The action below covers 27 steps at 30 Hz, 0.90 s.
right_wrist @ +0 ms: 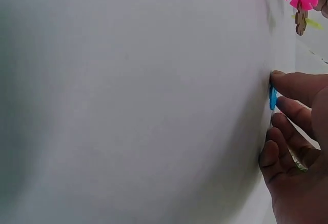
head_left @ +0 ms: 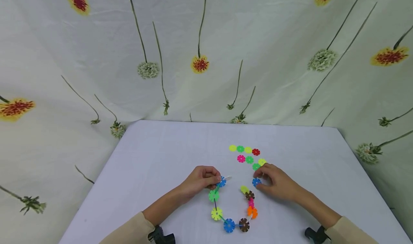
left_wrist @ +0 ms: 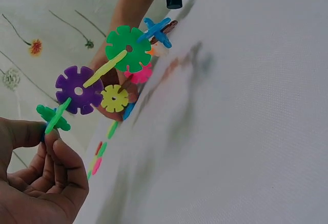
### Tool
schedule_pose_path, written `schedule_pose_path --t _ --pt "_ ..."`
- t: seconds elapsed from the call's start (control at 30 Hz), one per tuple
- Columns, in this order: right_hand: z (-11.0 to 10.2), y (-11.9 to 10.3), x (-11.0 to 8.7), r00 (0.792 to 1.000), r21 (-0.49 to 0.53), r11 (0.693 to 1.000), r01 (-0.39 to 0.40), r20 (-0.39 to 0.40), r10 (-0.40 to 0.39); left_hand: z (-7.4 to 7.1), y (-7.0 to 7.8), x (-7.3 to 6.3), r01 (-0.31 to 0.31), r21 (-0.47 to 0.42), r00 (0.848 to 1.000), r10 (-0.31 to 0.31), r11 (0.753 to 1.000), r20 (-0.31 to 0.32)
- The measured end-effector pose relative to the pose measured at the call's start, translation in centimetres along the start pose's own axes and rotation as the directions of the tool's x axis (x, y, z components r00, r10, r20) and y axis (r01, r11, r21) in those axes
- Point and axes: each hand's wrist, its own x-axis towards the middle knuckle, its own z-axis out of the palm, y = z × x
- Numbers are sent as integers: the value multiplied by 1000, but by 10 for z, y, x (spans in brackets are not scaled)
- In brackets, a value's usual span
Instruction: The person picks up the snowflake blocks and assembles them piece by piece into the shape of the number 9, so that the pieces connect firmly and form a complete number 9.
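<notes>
My left hand (head_left: 203, 177) pinches the end of a chain of notched plastic snowflake discs, at a blue disc (head_left: 222, 181) with a whitish piece beside it. From there the chain curves through a green disc (head_left: 214, 195), a yellow-green disc (head_left: 216, 213), a blue disc (head_left: 229, 225) and a brown disc (head_left: 244, 225), then up past an orange disc (head_left: 252, 212) to a yellow disc (head_left: 245, 189). My right hand (head_left: 277, 181) grips a separate blue disc (head_left: 256, 182) at the table surface, between thumb and fingertip. In the right wrist view that blue disc (right_wrist: 272, 97) shows edge-on.
Loose discs lie in rows beyond the hands, among them a red one (head_left: 256, 152), a pink one (head_left: 241, 158) and several green and yellow ones. They rest on a white-covered table (head_left: 161, 147). A flower-printed cloth (head_left: 258, 28) hangs behind it.
</notes>
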Motion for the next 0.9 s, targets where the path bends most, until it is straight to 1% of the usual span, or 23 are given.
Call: schedule_pose_path --t 0.13,0.4,0.57,0.73,0.9 --pt "1 2 2 1000 -19 1000 -22 20 22 0 1 0 5 -1 1000 -5 1000 0" --pt "1 3 5 999 -9 999 -34 37 35 0 1 -1 -2 -5 1000 2 1000 0" --pt "1 2 6 999 27 999 -28 46 27 -1 -2 1 3 -11 1000 -3 1000 3" --pt "0 0 7 999 85 996 -7 36 4 -1 -4 2 3 -17 1000 -3 1000 6" --pt "-3 -3 9 999 120 992 -25 28 21 0 -3 2 3 -16 1000 -3 1000 9"
